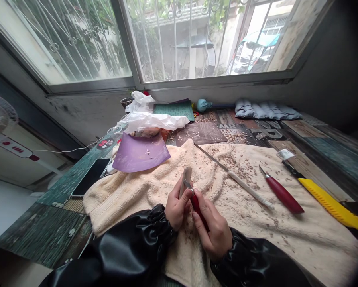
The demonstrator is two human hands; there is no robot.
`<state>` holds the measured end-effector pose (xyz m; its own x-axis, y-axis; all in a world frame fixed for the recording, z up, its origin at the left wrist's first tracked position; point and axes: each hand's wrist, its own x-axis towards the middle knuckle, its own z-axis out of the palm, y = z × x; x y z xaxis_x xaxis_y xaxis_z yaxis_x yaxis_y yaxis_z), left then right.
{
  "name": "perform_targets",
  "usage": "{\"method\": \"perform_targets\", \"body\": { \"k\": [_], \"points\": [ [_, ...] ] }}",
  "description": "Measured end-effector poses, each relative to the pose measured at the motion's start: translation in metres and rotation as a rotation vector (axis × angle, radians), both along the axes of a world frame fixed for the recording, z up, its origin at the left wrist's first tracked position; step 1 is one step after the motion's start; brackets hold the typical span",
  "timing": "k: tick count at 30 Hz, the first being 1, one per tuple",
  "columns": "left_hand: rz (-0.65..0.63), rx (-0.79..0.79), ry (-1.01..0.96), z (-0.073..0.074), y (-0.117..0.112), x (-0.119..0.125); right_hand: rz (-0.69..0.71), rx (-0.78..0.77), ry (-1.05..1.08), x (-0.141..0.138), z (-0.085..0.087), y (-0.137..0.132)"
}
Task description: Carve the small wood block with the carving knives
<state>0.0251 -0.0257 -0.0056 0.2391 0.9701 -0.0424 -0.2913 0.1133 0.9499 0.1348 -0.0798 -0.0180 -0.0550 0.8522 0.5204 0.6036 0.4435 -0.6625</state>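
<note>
My left hand (176,207) is closed around a small pale piece of wood (185,178), held upright over a cream towel (143,191). My right hand (212,227) grips a red-handled carving knife (197,205), its short blade resting against the wood near my left thumb. Both arms wear shiny black sleeves. Wood shavings lie scattered over the towel around my hands.
On the towel to the right lie a long thin file (241,184), a second red-handled knife (282,193) and a yellow-handled tool (325,197). A purple sheet (140,153), white plastic bags (155,119), a phone (91,177), a green mat (174,108) and a grey cushion (265,109) sit beyond.
</note>
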Motion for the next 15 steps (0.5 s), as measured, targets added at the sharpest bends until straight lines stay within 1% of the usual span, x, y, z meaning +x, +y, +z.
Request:
{"method": "perform_targets", "body": {
  "k": [4,9,15],
  "points": [
    [0.039,0.04,0.072,0.003,-0.001,0.0,-0.01,0.021,0.004,0.0,0.0,0.0],
    [0.053,0.047,0.097,0.008,-0.003,0.001,-0.004,0.032,0.008,0.001,-0.001,-0.001],
    [0.023,0.016,0.137,0.011,-0.006,0.003,0.004,0.012,0.019,0.0,0.0,0.0]
  ]
}}
